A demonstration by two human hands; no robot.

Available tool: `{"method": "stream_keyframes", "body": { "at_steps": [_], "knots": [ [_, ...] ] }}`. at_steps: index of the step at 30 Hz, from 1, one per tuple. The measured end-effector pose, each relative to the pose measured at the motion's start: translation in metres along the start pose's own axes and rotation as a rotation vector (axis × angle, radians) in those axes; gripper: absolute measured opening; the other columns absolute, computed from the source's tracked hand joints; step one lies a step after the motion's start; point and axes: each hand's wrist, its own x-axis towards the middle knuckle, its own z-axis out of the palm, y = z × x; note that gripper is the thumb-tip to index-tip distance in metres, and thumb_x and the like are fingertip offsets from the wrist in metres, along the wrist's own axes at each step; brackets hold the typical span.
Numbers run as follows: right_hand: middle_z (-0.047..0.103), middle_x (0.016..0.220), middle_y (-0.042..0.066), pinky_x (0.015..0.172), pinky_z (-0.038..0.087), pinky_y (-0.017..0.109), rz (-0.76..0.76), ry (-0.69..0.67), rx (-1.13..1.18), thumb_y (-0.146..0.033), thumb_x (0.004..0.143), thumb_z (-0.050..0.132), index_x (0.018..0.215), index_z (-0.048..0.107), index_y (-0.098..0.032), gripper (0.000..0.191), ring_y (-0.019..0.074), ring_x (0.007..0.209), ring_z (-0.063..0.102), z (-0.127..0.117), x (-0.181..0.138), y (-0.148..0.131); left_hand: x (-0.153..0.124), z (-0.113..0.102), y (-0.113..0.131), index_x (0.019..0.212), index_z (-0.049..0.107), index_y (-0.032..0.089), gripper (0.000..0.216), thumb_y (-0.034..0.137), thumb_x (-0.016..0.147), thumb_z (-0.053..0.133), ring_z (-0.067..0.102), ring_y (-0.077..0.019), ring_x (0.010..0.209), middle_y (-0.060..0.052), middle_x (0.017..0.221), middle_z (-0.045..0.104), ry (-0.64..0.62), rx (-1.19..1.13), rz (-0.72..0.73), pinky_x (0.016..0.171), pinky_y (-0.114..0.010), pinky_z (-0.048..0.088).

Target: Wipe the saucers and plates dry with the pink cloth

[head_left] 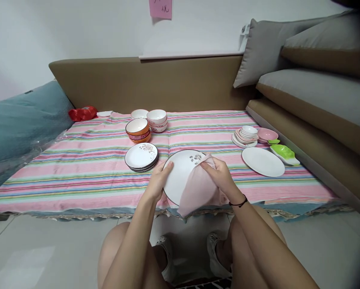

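Observation:
A white plate [177,176] with a dark rim and a grey flower print is held up over the front edge of the striped cloth. My left hand [159,180] grips its left rim, thumb on top. At the upper right rim, my right hand [220,173] is closed on a thin pink cloth [198,190]. That cloth drapes over the right half of the plate and hides it. Just left of the held plate lies a stack of similar plates [141,155] with dark rims.
Behind the plate stack stand orange bowls [138,127] and white bowls [157,117]. To the right are small stacked dishes [248,132], a pink bowl [267,134], a white oval plate [262,161] and a green leaf-shaped dish [284,152]. Cushions [315,88] pile up at the right.

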Motion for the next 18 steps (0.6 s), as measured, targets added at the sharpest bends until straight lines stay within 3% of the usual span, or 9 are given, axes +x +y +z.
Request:
{"method": "stream_keyframes", "body": {
  "at_steps": [3,5,8,13,15,18],
  "knots": [
    [0.059,0.075,0.000,0.061,0.038,0.024,-0.031,-0.162,-0.068,-0.045,0.083,0.057,0.076,0.060,-0.016,0.030,0.0150,0.069,0.050,0.000,-0.002,-0.005,-0.003,-0.005,0.001,0.092,0.071,0.014,0.040,0.048,0.072,0.069,0.061,-0.0167,0.059,-0.007,0.078,0.072,-0.110,0.185,-0.094,0.051,-0.024,0.043],
    [0.054,0.070,-0.001,0.060,0.036,0.023,-0.040,-0.186,-0.098,-0.045,0.084,0.055,0.070,0.057,-0.017,0.032,0.0136,0.066,0.047,0.002,-0.001,-0.005,-0.004,-0.005,-0.002,0.088,0.071,0.014,0.039,0.049,0.072,0.069,0.059,-0.0154,0.055,-0.006,0.073,0.071,-0.095,0.225,-0.092,0.048,-0.023,0.041],
    [0.048,0.064,-0.002,0.057,0.033,0.023,-0.036,-0.066,-0.089,-0.048,0.081,0.056,0.067,0.052,-0.017,0.034,0.0124,0.061,0.042,0.005,0.006,0.001,-0.003,-0.001,-0.008,0.092,0.071,0.015,0.036,0.046,0.073,0.069,0.062,-0.0161,0.062,-0.005,0.081,0.072,0.034,0.098,0.009,0.055,-0.023,0.046],
    [0.044,0.058,-0.002,0.051,0.030,0.023,0.063,0.114,0.015,-0.054,0.076,0.059,0.064,0.048,-0.017,0.040,0.0120,0.057,0.038,0.018,0.005,0.010,0.009,0.011,-0.019,0.110,0.065,0.020,0.038,0.038,0.077,0.069,0.065,-0.0196,0.098,-0.007,0.114,0.068,0.326,-0.365,0.146,0.084,-0.028,0.053],
    [0.044,0.058,-0.002,0.050,0.031,0.023,0.095,0.156,0.048,-0.055,0.077,0.058,0.065,0.049,-0.017,0.041,0.0122,0.057,0.039,0.027,-0.001,0.012,0.013,0.013,-0.022,0.116,0.062,0.021,0.042,0.038,0.079,0.067,0.061,-0.0199,0.109,-0.007,0.122,0.064,0.353,-0.478,0.147,0.091,-0.028,0.051],
    [0.048,0.062,-0.001,0.051,0.034,0.024,0.063,0.199,0.047,-0.053,0.078,0.058,0.069,0.052,-0.016,0.038,0.0131,0.060,0.042,0.032,-0.009,0.012,0.014,0.011,-0.023,0.119,0.060,0.021,0.043,0.039,0.081,0.065,0.058,-0.0202,0.115,-0.008,0.124,0.063,0.277,-0.550,0.108,0.093,-0.029,0.050]
  ]
}}
